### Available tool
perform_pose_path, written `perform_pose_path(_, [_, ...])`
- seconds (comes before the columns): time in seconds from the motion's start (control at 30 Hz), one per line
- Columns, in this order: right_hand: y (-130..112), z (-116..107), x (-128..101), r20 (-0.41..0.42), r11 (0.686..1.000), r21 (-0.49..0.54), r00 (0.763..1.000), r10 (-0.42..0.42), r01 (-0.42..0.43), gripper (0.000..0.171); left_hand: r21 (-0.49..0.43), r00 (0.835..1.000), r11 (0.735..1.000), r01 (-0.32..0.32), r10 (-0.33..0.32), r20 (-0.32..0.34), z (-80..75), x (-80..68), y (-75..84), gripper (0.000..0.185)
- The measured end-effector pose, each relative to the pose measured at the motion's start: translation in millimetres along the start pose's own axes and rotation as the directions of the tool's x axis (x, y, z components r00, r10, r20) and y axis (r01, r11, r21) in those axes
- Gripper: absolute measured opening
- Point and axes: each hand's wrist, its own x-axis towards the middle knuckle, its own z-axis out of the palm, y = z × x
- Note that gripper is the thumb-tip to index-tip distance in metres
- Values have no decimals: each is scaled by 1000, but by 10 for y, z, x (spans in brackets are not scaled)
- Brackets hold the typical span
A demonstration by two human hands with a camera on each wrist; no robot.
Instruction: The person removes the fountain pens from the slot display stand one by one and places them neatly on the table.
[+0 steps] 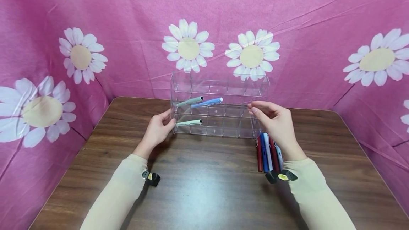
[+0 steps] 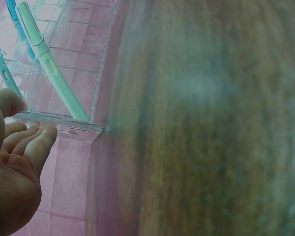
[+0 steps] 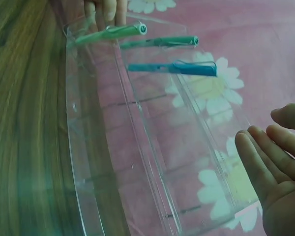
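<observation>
A clear plastic rack (image 1: 217,130) with rows of small compartments stands on the table. My left hand (image 1: 158,129) holds its left side wall, thumb at the front and fingers along the outside. A dark green pen (image 1: 190,101) and a blue pen (image 1: 207,103) lean in the middle row, and a mint green pen (image 1: 189,122) leans in the bottom row at the left. By the rack's right end my right hand (image 1: 276,121) hovers with fingers slightly bent, nothing between them; whether the fingertips touch the plastic I cannot tell.
Several pens, among them a dark red pen (image 1: 259,155) and a white pen (image 1: 267,152), lie side by side on the wooden table (image 1: 198,194), partly under my right wrist. A pink cloth (image 1: 134,45) with white daisies hangs behind the table.
</observation>
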Motion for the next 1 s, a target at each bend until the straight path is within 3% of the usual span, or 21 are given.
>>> perform_pose_path(0.63, [49,434,167,18,995,100,1000,-22,20,30,27,1000,1000,-1,1,-1,-11,-11,29,50])
perform_pose_path(1.0, [48,660,276,37,997,73,999,2,-5,33,14,1000,1000,1,-1,-6,-5,-15,26,50])
